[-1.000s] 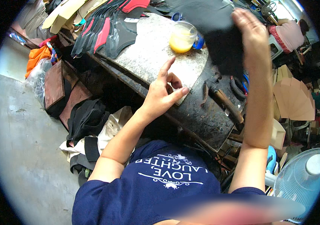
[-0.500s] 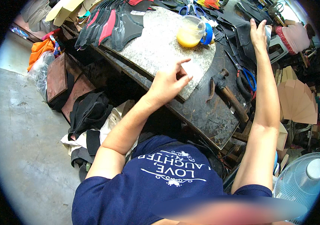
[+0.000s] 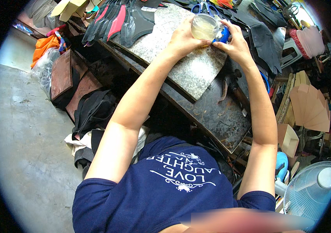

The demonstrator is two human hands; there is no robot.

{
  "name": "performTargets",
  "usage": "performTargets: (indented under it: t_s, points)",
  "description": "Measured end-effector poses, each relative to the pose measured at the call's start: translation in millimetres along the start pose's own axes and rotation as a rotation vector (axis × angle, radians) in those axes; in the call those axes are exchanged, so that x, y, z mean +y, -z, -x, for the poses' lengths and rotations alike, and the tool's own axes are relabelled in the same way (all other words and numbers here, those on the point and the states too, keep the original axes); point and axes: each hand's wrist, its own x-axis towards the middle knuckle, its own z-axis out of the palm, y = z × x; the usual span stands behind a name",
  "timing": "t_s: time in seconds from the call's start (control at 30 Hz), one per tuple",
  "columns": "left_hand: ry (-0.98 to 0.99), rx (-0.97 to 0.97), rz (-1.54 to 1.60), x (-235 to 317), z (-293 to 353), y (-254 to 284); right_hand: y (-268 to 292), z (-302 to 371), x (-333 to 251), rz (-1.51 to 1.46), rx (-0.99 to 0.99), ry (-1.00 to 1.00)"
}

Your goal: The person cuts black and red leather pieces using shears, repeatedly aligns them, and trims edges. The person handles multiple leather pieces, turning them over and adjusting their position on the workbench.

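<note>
In the head view, the left hand (image 3: 183,39) is curled around the clear jar (image 3: 204,28), which is between both hands, the right hand (image 3: 236,43) pinches the blue lid (image 3: 223,35), and scissors (image 3: 206,7) lie beyond.

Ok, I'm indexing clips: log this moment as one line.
left hand: holds jar; right hand: around lid, grip unclear; lid: blue, beside jar; slab: below jar; scissors: beyond jar

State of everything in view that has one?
Clear jar: in left hand, pale contents, closure unclear
Blue lid: in right hand, beside jar
Scissors behind jar: lying, blades out of frame
Hammer: lying, partly hidden
Electric fan: upright, spinning unclear
Black-and-red cutouts: overlapping, fanned out
</note>
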Motion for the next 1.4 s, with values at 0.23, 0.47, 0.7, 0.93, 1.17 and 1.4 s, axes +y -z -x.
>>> performTargets:
  t_s: [0.23,0.47,0.7,0.93,1.17,1.4]
  points:
    - [-0.093,0.054,-0.15,-1,5,1,22,-18,-9,-0.324,0.24,0.024]
    - [0.11,0.007,0.129,-7,5,-1,-12,-38,-61,0.214,0.318,0.473]
    - [-0.029,0.072,-0.175,1,7,-3,10,-40,-36,-0.144,0.001,0.304]
    - [0.007,0.074,-0.072,8,7,-4,8,-28,-53,0.205,0.127,0.389]
    - [-0.031,0.117,-0.148,9,9,-6,31,-49,-69,0.412,-0.016,0.328]
    - [0.028,0.103,-0.113,5,9,-5,17,-59,-84,0.44,-0.187,0.112]
